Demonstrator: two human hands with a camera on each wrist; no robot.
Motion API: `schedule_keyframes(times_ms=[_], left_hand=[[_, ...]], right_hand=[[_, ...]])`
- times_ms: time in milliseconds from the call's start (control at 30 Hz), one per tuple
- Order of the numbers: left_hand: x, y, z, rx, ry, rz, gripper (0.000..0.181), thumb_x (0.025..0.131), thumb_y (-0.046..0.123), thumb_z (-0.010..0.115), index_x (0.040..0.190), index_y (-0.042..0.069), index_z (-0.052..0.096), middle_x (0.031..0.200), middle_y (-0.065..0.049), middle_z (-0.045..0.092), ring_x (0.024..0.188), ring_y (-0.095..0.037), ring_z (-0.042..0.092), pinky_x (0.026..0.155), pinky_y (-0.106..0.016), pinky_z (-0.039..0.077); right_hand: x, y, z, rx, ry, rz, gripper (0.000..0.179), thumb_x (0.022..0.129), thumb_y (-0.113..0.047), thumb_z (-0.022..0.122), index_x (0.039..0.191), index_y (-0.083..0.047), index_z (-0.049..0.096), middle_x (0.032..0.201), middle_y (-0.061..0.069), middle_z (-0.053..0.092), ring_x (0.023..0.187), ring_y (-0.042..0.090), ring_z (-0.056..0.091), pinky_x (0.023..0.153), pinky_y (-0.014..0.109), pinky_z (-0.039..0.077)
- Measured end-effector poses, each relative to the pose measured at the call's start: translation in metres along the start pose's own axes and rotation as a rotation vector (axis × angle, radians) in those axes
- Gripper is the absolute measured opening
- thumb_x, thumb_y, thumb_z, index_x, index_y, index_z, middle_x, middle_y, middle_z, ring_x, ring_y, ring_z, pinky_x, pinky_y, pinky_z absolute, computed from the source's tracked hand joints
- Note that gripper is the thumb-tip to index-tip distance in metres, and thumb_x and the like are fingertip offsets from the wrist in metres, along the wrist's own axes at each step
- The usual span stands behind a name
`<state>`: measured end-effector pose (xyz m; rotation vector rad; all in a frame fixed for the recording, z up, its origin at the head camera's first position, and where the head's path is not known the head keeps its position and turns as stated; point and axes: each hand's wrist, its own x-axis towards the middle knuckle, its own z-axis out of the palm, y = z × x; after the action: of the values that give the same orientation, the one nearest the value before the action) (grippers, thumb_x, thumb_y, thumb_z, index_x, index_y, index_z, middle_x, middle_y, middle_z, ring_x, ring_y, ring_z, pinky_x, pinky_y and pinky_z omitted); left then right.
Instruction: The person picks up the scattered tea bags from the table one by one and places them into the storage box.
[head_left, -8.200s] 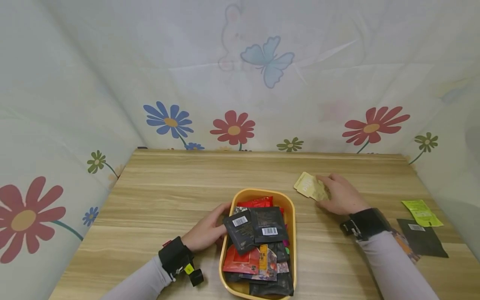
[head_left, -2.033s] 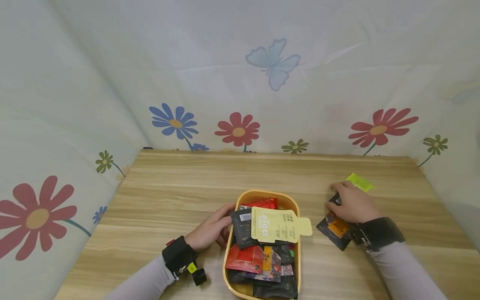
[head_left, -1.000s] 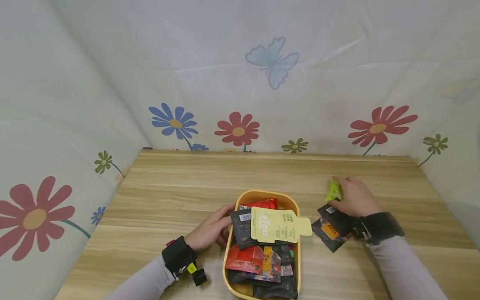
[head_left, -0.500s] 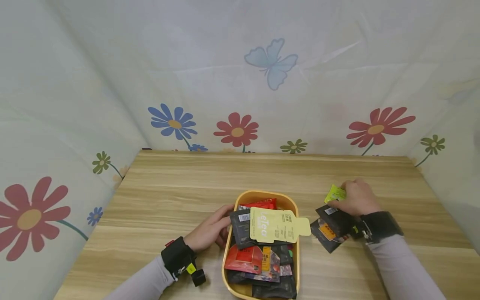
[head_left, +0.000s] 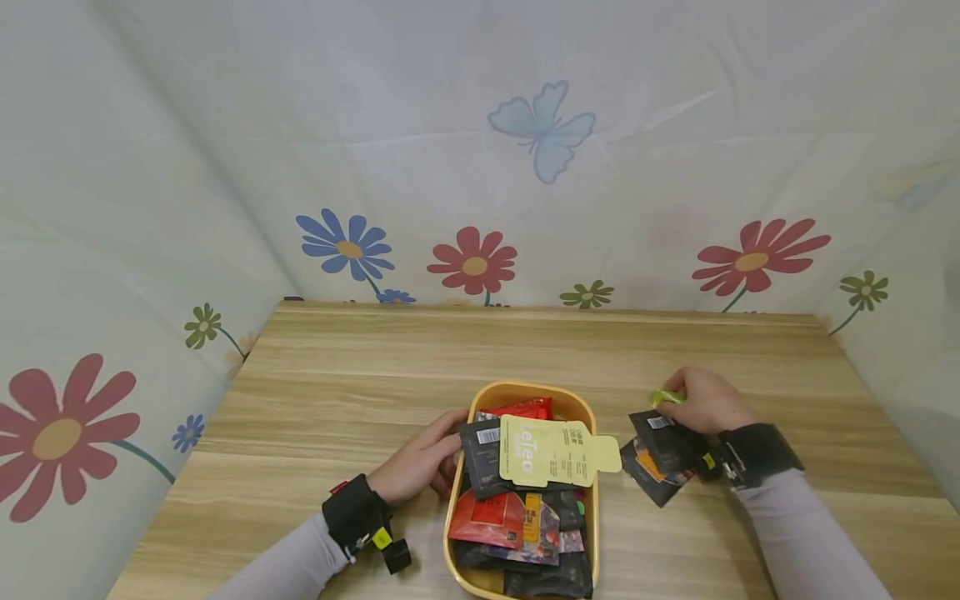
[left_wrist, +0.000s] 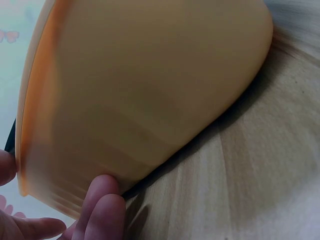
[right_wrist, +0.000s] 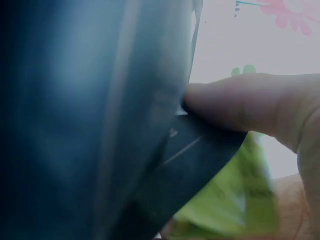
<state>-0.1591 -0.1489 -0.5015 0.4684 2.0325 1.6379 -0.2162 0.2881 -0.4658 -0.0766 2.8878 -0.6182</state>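
My left hand [head_left: 416, 458] steadies an orange-yellow plastic tub [head_left: 595, 525]; in the left wrist view its thumb is at the rim and fingers touch the tub wall [left_wrist: 150, 75]. Out to the right, my right hand [head_left: 711, 402] pinches several tea sachets: a green one [head_left: 666, 397], a black one [head_left: 663, 432] with a barcode label, and a dark patterned one [head_left: 647, 479] with an orange label. The right wrist view shows the thumb [right_wrist: 225, 97] on a black sachet [right_wrist: 75, 110], with the green packet [right_wrist: 225, 205] behind it.
Red, black and patterned sachets [head_left: 487, 518] fill the tub. A pale yellow LeTeo packet [head_left: 551, 450] lies on top and juts over the right rim. Behind the wooden table [head_left: 360, 358] hangs a flower-printed cloth [head_left: 412, 150].
The right hand left the yellow packets on the tub and gathered the black, patterned and green sachets. Lately the green one has turned down nearer the others. The left hand stays at the tub.
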Motion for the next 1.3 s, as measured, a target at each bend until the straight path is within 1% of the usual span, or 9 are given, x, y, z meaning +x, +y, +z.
schedule_keyframes(times_ms=[133, 300, 533, 633, 767, 900, 1067, 1200, 1300], left_hand=[[0.0, 0.0, 0.0, -0.001, 0.0, 0.0, 0.055, 0.105, 0.035, 0.039, 0.157, 0.019, 0.032, 0.101, -0.014, 0.062, 0.065, -0.021, 0.059, 0.054, -0.046, 0.057], [-0.001, 0.001, 0.0, -0.009, -0.001, -0.006, 0.054, 0.105, 0.034, 0.038, 0.157, 0.02, 0.031, 0.1, -0.013, 0.063, 0.065, -0.021, 0.059, 0.055, -0.046, 0.057], [0.0, 0.001, 0.001, -0.014, -0.004, 0.0, 0.055, 0.105, 0.033, 0.038, 0.157, 0.019, 0.031, 0.098, -0.013, 0.062, 0.064, -0.019, 0.059, 0.054, -0.045, 0.057], [0.0, 0.002, 0.001, -0.009, -0.004, 0.004, 0.055, 0.105, 0.032, 0.039, 0.157, 0.017, 0.031, 0.099, -0.013, 0.062, 0.065, -0.019, 0.058, 0.054, -0.044, 0.057], [-0.001, 0.002, 0.001, -0.001, 0.001, -0.003, 0.054, 0.105, 0.033, 0.039, 0.157, 0.019, 0.032, 0.098, -0.013, 0.062, 0.064, -0.019, 0.059, 0.055, -0.044, 0.057], [0.0, 0.001, 0.001, -0.001, 0.004, -0.011, 0.053, 0.105, 0.034, 0.039, 0.157, 0.021, 0.032, 0.097, -0.013, 0.063, 0.064, -0.02, 0.059, 0.055, -0.045, 0.057], [0.001, -0.001, 0.0, -0.008, -0.001, -0.004, 0.054, 0.105, 0.034, 0.039, 0.157, 0.02, 0.032, 0.099, -0.014, 0.063, 0.064, -0.02, 0.059, 0.055, -0.046, 0.057], [0.001, -0.002, -0.001, -0.012, -0.003, -0.001, 0.054, 0.105, 0.035, 0.038, 0.157, 0.02, 0.032, 0.103, -0.014, 0.064, 0.064, -0.021, 0.059, 0.055, -0.046, 0.057], [0.001, -0.002, -0.001, -0.009, -0.001, -0.002, 0.054, 0.105, 0.035, 0.038, 0.157, 0.021, 0.032, 0.102, -0.013, 0.063, 0.064, -0.021, 0.059, 0.056, -0.046, 0.057]], right_hand=[[-0.001, 0.0, 0.001, -0.032, 0.022, -0.041, 0.038, 0.085, -0.029, 0.07, 0.102, 0.005, 0.061, 0.09, 0.014, 0.061, 0.079, 0.026, 0.054, 0.068, 0.041, 0.05], [-0.001, -0.002, 0.002, -0.016, 0.097, -0.049, 0.033, 0.088, -0.029, 0.065, 0.097, 0.0, 0.051, 0.077, 0.01, 0.051, 0.067, 0.023, 0.05, 0.054, 0.035, 0.043], [-0.004, -0.012, -0.001, 0.001, 0.203, -0.028, 0.072, 0.076, -0.03, 0.075, 0.127, 0.006, 0.038, 0.091, 0.02, 0.055, 0.073, 0.028, 0.054, 0.057, 0.034, 0.047], [-0.01, -0.023, -0.005, 0.023, 0.237, -0.055, 0.074, 0.074, -0.024, 0.076, 0.129, 0.005, 0.037, 0.099, 0.022, 0.055, 0.077, 0.03, 0.054, 0.06, 0.035, 0.049], [-0.025, -0.05, -0.012, 0.029, 0.264, -0.193, 0.072, 0.072, -0.018, 0.077, 0.131, 0.004, 0.043, 0.11, 0.02, 0.054, 0.083, 0.028, 0.052, 0.066, 0.036, 0.051], [-0.047, -0.086, -0.012, 0.019, 0.234, -0.408, 0.065, 0.071, -0.015, 0.079, 0.129, -0.003, 0.051, 0.114, 0.011, 0.055, 0.084, 0.019, 0.051, 0.067, 0.03, 0.051], [-0.08, -0.13, 0.0, 0.053, 0.122, -0.645, 0.068, 0.07, -0.02, 0.081, 0.132, -0.016, 0.053, 0.115, -0.005, 0.054, 0.092, 0.009, 0.048, 0.074, 0.025, 0.049], [-0.1, -0.152, 0.012, 0.061, -0.019, -0.774, 0.101, 0.07, -0.05, 0.083, 0.154, -0.023, 0.034, 0.142, -0.009, 0.042, 0.12, 0.007, 0.044, 0.094, 0.034, 0.05], [-0.105, -0.158, 0.016, 0.037, -0.056, -0.793, 0.126, 0.063, -0.071, 0.076, 0.163, -0.029, 0.011, 0.162, -0.01, 0.019, 0.144, 0.013, 0.026, 0.107, 0.046, 0.042]])
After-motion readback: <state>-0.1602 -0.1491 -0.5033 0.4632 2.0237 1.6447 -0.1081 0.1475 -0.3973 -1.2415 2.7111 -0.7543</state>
